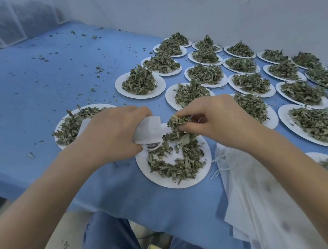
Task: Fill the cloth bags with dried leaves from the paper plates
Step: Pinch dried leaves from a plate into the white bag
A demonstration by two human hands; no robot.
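Stack of empty cloth bags (266,208) lies on the bench (31,112) below the right fingers, overhanging the near edge. Paper plate (154,175) sits directly under both hands, leaves (175,165) spread in a ring on it. Left hand (111,131) grips a white cloth bag (148,130), fingers curled round it, mouth turned toward the right fingers. Right hand (217,117) pinches a clump of dried leaves (176,122) just beside that mouth. Beyond the fingers, rows of heaped plates (203,76). Leaf crumbs (96,68) lie scattered to the far left.
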